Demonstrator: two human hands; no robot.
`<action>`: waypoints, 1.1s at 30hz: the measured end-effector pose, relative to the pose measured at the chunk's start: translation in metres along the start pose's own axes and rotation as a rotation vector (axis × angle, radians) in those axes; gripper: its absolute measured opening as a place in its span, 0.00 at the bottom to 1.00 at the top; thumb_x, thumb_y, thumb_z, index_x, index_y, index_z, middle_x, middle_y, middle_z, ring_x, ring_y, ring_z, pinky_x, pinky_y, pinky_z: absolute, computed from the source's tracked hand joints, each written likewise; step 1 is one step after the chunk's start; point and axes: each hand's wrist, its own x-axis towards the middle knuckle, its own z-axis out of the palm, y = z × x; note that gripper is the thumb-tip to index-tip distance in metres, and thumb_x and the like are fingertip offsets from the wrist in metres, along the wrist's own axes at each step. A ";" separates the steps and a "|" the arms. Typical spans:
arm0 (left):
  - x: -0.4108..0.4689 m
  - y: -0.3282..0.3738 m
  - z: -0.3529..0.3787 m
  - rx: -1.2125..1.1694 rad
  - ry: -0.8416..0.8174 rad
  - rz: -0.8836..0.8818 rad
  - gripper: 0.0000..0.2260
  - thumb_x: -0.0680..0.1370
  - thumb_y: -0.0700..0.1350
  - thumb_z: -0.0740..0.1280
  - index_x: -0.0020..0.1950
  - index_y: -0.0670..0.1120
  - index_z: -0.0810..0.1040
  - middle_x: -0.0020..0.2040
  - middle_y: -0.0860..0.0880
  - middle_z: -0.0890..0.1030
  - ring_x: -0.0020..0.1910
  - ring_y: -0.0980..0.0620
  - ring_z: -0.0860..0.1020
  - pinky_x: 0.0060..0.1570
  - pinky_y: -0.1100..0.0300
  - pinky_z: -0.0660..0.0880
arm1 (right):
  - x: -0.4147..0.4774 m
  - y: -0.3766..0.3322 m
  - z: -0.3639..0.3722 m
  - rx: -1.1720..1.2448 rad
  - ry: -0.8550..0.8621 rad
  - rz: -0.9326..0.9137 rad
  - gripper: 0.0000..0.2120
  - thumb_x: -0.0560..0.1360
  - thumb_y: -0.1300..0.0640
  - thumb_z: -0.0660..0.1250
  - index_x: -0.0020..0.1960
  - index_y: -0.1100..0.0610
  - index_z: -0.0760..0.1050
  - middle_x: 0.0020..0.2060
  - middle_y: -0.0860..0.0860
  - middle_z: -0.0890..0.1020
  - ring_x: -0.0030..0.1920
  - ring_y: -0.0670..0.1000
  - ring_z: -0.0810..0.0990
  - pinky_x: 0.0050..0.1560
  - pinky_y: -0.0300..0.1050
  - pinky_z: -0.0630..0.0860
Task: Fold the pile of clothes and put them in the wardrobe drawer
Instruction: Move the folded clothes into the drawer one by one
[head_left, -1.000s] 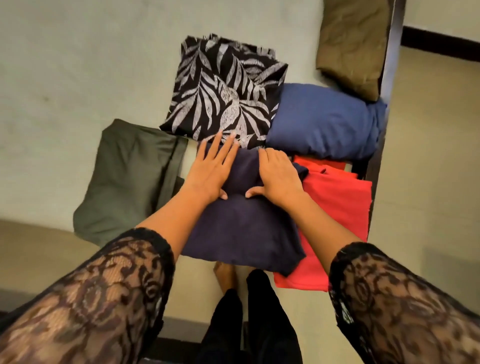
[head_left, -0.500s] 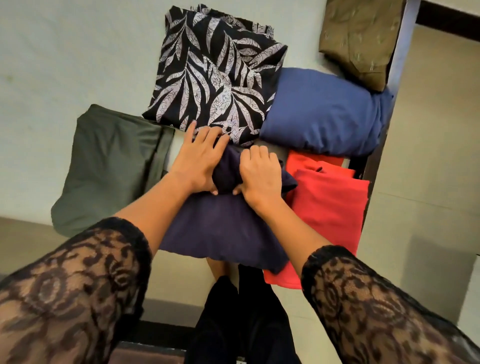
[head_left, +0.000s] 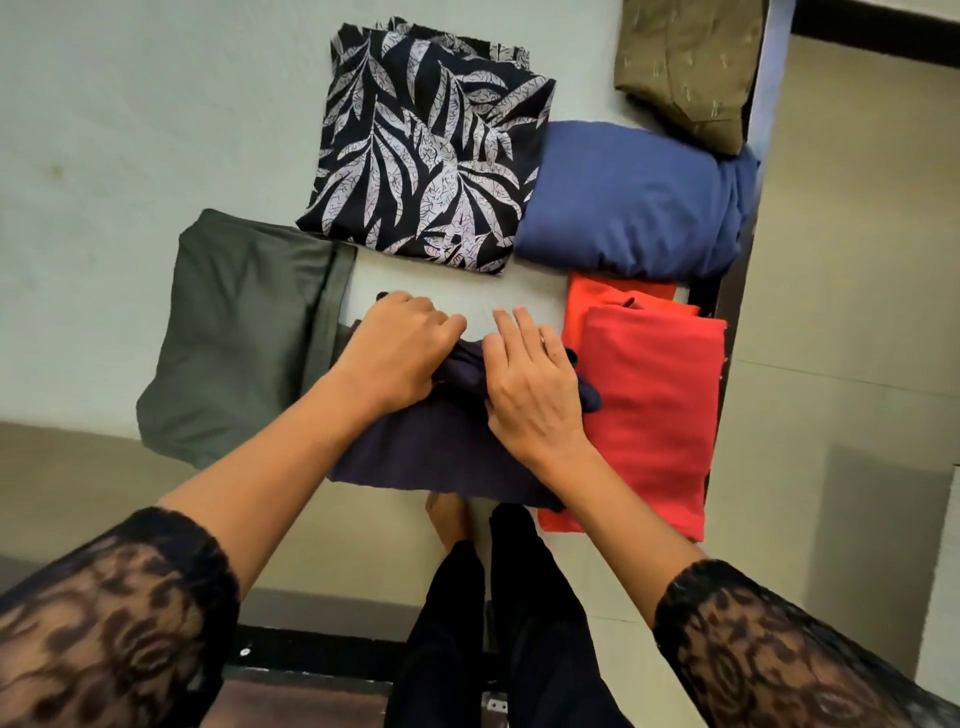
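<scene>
Both hands — left (head_left: 397, 353), right (head_left: 527, 387) — grip bunched navy cloth (head_left: 431, 452) at frame centre, red cloth (head_left: 654, 405) just right.

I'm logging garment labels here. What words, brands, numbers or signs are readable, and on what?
None. No text shows on the leaf-print garment, blue garment, red garment, green garment, olive garment or the dark one under both hands.

A pale grey-green surface (head_left: 130, 130) fills the upper left under soft, even light. A dark frame (head_left: 737, 291) edges it on the right. Beyond lies a beige tiled floor (head_left: 841, 260), with a dark skirting (head_left: 883, 39) at the top right.
</scene>
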 end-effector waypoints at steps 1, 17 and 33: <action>-0.008 0.006 -0.003 0.016 0.027 0.003 0.18 0.52 0.41 0.77 0.34 0.44 0.72 0.27 0.47 0.76 0.28 0.44 0.76 0.29 0.58 0.69 | -0.003 0.002 -0.005 -0.013 -0.042 -0.016 0.22 0.60 0.63 0.69 0.52 0.62 0.68 0.58 0.61 0.78 0.59 0.61 0.77 0.66 0.57 0.60; -0.095 0.061 -0.281 0.226 0.594 0.128 0.11 0.64 0.29 0.65 0.43 0.41 0.78 0.46 0.43 0.83 0.39 0.44 0.82 0.30 0.58 0.75 | -0.032 0.020 -0.284 -0.063 0.518 0.020 0.15 0.72 0.65 0.59 0.54 0.61 0.80 0.51 0.58 0.83 0.52 0.57 0.82 0.53 0.49 0.76; -0.011 0.316 -0.513 0.468 0.940 0.756 0.30 0.64 0.38 0.76 0.64 0.36 0.72 0.56 0.38 0.80 0.48 0.42 0.81 0.44 0.53 0.80 | -0.247 0.191 -0.518 -0.747 0.804 0.434 0.15 0.74 0.62 0.60 0.58 0.60 0.79 0.53 0.58 0.82 0.54 0.57 0.81 0.58 0.50 0.75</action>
